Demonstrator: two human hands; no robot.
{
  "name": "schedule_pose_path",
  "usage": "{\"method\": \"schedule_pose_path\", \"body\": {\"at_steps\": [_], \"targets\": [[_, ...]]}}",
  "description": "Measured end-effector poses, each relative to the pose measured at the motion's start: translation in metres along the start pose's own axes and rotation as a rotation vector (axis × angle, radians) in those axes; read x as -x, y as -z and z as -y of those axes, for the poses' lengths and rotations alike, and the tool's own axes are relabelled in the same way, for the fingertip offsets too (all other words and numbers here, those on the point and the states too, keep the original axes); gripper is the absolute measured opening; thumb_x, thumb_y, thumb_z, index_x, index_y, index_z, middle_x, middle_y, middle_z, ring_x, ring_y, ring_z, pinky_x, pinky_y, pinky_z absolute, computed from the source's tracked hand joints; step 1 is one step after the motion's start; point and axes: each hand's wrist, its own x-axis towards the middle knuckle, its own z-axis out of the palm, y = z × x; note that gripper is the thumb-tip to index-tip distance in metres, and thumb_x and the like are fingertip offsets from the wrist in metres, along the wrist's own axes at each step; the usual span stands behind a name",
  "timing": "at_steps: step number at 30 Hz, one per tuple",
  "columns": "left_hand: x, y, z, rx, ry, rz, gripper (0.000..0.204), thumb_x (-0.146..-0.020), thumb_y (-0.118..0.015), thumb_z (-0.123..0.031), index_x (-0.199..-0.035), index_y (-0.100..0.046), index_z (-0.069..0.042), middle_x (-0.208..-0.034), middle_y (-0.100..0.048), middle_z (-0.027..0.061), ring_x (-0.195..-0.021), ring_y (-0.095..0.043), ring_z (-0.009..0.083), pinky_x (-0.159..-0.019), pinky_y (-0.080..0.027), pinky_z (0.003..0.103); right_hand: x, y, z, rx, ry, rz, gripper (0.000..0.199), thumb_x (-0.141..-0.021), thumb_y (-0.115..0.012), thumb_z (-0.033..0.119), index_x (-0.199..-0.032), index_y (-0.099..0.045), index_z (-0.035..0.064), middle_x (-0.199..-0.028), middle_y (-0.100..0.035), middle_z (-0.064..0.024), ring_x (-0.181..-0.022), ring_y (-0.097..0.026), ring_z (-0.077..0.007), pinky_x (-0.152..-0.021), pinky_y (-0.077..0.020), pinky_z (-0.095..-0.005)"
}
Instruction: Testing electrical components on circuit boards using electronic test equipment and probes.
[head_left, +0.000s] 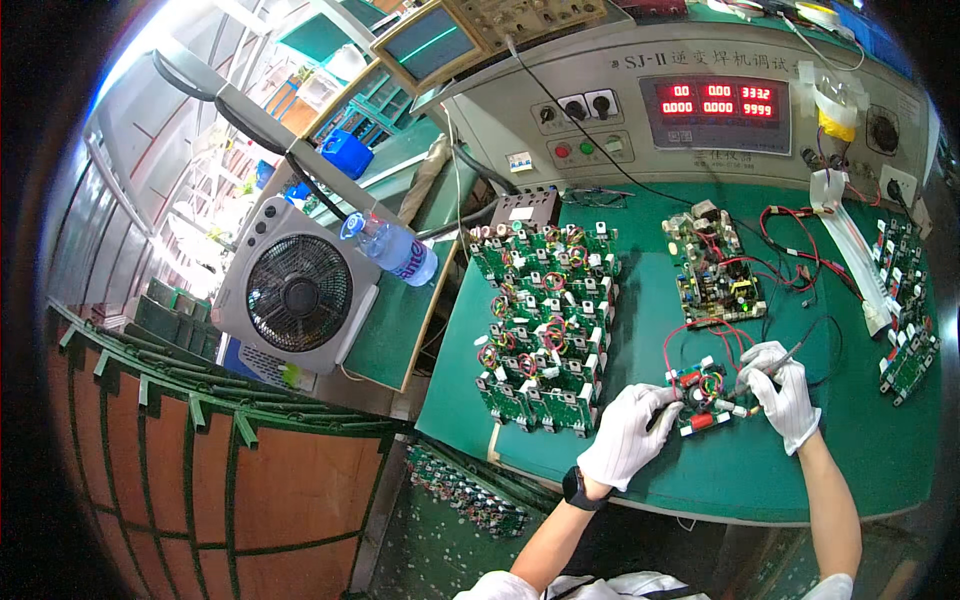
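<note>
A small circuit board (708, 420) with red parts and coloured wires lies on the green bench in front of me. My left hand (628, 436), in a white striped glove, is closed at the board's left edge, thumb and fingers pinching it. In a matching glove, my right hand (783, 398) is closed around a thin dark pen-like probe (795, 350) with a black cable. The probe's tip is hidden by the fingers near the board's right side. Red leads (690, 326) run from the held board toward a larger board (712, 265) behind it.
Stacked green circuit boards (545, 330) stand left of my hands; more boards (908, 360) lie at the right. A grey test console (620, 100) with a lit red display (718, 105) backs the bench. Beyond the left edge are a bottle (390, 250) and a fan (297, 295).
</note>
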Motion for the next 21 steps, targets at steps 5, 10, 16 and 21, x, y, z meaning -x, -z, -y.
{"method": "schedule_pose_path", "body": {"at_steps": [5, 10, 16, 21], "targets": [[-0.006, 0.001, 0.01, 0.006, -0.027, -0.032, 0.02, -0.088, -0.079, -0.013, -0.107, -0.075, -0.008, -0.095, -0.073, 0.0107, -0.089, -0.069, 0.0291, -0.078, -0.056, 0.038, -0.01, -0.001, 0.004, -0.021, -0.035, -0.007, 0.016, -0.09, -0.06, 0.009, -0.079, -0.069, 0.0004, -0.082, -0.07, -0.0099, -0.101, -0.064, -0.0274, -0.087, -0.0519, -0.04], [-0.007, 0.0, 0.007, 0.009, -0.021, -0.039, 0.021, -0.088, -0.079, -0.012, -0.107, -0.076, -0.008, -0.095, -0.073, 0.0108, -0.089, -0.069, 0.0292, -0.078, -0.056, 0.038, -0.009, 0.001, 0.007, -0.018, -0.061, -0.007, 0.016, -0.089, -0.061, 0.009, -0.079, -0.069, -0.0001, -0.084, -0.07, -0.0107, -0.101, -0.064, -0.0271, -0.087, -0.0522, -0.0398], [0.0, -0.006, 0.005, 0.06, -0.039, -0.057, 0.016, -0.088, -0.078, -0.013, -0.101, -0.072, -0.005, -0.092, -0.071, 0.0135, -0.086, -0.068, 0.0326, -0.077, -0.055, 0.041, 0.003, 0.006, -0.003, 0.035, -0.022, 0.047, 0.012, -0.092, -0.065, 0.01, -0.089, -0.07, -0.0001, -0.098, -0.07, -0.016, -0.097, -0.068, -0.0296, -0.086, -0.0539, -0.0404], [-0.009, 0.006, 0.001, -0.04, 0.009, -0.056, 0.015, -0.087, -0.081, -0.013, -0.1, -0.074, -0.006, -0.088, -0.072, 0.0119, -0.077, -0.069, 0.0277, -0.071, -0.055, 0.036, -0.008, 0.021, -0.017, 0.112, -0.036, -0.214, 0.014, -0.101, -0.064, 0.014, -0.104, -0.071, 0.0016, -0.098, -0.071, -0.0105, -0.083, -0.068, -0.0174, -0.069, -0.0532, -0.0339]]}}
